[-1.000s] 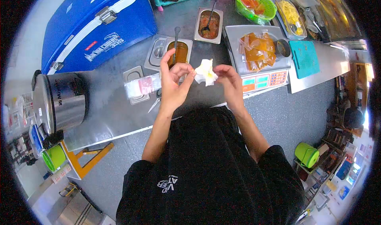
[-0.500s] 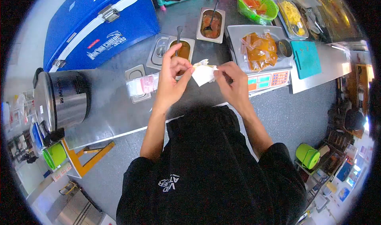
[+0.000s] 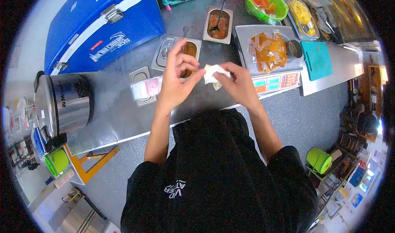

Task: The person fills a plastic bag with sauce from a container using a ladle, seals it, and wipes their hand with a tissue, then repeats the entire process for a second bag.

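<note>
A crumpled white tissue (image 3: 211,73) is pinched in my right hand (image 3: 238,81), above the front part of the steel counter. My left hand (image 3: 181,73) is just to its left, fingers apart and the index finger raised. Its thumb tip meets or nearly meets the tissue's left edge. Behind my left hand, a steel pan of brown sauce (image 3: 190,50) with a ladle is partly hidden. Left of that hand, a packet of small clear bags (image 3: 147,88) lies across a steel pan lid (image 3: 140,76).
A digital scale (image 3: 276,83) at the right bears clear bags of orange sauce (image 3: 269,52). Behind are a pan of reddish sauce (image 3: 219,25) and a green basket (image 3: 263,17). A blue cooler (image 3: 135,31) and a large steel pot (image 3: 70,103) stand left.
The tissue has gone from spread between both hands to crumpled in my right hand, which has shifted slightly left. My left fingers have loosened from it.
</note>
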### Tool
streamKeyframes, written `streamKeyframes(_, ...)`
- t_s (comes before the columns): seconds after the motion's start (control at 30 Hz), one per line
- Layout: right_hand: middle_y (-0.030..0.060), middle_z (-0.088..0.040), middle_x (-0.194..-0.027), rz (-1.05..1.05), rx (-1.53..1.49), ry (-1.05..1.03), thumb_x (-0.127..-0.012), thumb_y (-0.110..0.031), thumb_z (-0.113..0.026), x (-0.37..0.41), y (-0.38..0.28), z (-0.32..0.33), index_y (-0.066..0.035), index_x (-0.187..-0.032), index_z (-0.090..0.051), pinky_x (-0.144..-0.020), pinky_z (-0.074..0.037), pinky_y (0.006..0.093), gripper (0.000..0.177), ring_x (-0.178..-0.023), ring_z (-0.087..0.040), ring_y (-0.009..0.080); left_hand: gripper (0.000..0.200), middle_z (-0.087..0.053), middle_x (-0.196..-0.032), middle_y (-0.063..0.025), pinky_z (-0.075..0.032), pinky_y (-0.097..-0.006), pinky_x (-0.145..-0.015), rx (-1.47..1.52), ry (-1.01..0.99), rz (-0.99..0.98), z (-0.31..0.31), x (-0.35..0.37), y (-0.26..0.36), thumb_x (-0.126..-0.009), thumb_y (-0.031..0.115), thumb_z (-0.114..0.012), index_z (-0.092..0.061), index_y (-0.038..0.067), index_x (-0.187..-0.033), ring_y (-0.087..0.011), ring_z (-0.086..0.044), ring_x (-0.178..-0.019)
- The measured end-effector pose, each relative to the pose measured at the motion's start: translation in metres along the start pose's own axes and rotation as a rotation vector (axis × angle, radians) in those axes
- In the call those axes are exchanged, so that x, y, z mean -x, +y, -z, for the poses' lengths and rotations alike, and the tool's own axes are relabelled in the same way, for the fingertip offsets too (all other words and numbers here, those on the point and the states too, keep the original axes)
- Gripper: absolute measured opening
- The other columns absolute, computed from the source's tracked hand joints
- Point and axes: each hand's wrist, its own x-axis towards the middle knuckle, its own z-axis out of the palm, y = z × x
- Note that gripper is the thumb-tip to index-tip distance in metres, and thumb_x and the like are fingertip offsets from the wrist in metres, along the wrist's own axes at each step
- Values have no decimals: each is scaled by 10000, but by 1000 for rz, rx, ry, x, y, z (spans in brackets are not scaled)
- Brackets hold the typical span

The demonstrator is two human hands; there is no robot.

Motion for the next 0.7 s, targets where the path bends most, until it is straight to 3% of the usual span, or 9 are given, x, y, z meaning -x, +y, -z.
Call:
streamKeyframes(0.1, 110, -703, -1012, -269, -622, -2, -927, -157, -656, -10, 8, 2, 38, -1089, -660, -691, -515, 253, 254, -822, -670, 149, 735, -622, -1119, -146, -470, -328, -926, 326, 136, 166, 0, -3, 0, -939, 172, -659, -216, 80, -1519, -192, -618, -1000)
streamKeyframes(0.17, 105, -712, -959, -391, -931, 1, -936, -152, -642, -9, -7, 12, 42, -1095, -659, -674, -517, 244, 251, -854, -660, 113, 702, -549, -1267, -220, -320, -422, -1041, 676, 45, 311, 4, 0, 3, -956, 425, -449, -212, 110, -1538, -289, -544, -1160)
streamKeyframes(0.23, 94, -719, -907, -293, -742, 204, -938, -115, -625, -11, -6, 11, 56, -1120, -658, -658, -517, 246, 252, -831, -648, 96, 794, -475, -1416, -294, -169, -517, -1157, 1026, -48, 457, 8, 6, 6, -974, 678, -240, -207, 140, -1556, -387, -470, -1320)
streamKeyframes(0.27, 98, -721, -913, -195, -569, 295, -938, -104, -620, -15, 6, 12, 60, -1128, -657, -656, -516, 246, 254, -815, -650, 99, 855, -403, -1467, -310, -36, -535, -1171, 1145, -111, 485, 10, 8, 7, -940, 735, -107, -199, 162, -1567, -421, -344, -1408)
streamKeyframes(0.33, 94, -728, -911, 51, -7, 431, -944, -77, -591, -19, 10, 21, 37, -1152, -662, -660, -510, 254, 248, -763, -651, 101, 904, -365, -1476, -335, -96, -504, -1178, 1152, -140, 507, 8, 12, 11, -910, 780, -139, -174, 168, -1573, -420, -322, -1419)
streamKeyframes(0.43, 78, -730, -903, 162, 202, 465, -950, -84, -578, -13, -12, 12, -3, -1173, -666, -674, -508, 259, 254, -751, -646, 103, 959, -369, -1474, -333, -70, -479, -1183, 947, -209, 423, -2, 15, 11, -881, 820, -138, -133, 163, -1580, -410, -297, -1434)
streamKeyframes(0.57, 115, -722, -969, 166, -39, 121, -943, -44, -554, -7, -13, -1, -19, -1182, -669, -735, -513, 272, 267, -824, -635, 113, 1010, -417, -1463, -296, -22, -460, -1175, 636, -252, 303, -10, 9, 7, -858, 847, -119, -87, 145, -1584, -380, -289, -1441)
streamKeyframes(0.6, 165, -712, -1051, 102, -103, 30, -920, 11, -534, -2, -17, -1, -20, -1171, -671, -799, -522, 311, 288, -894, -665, 175, 990, -437, -1442, -303, -8, -459, -1176, 644, -223, 309, -9, 10, 4, -869, 833, -98, -41, 147, -1581, -380, -292, -1439)
streamKeyframes(0.7, 195, -692, -1124, 354, 91, 92, -881, 56, -535, 8, -13, -11, -14, -1172, -665, -857, -524, 354, 326, -968, -683, 286, 984, -452, -1429, -302, -20, -428, -1170, 739, -138, 364, -5, 11, 4, -872, 827, -87, -1, 146, -1577, -360, -299, -1434)
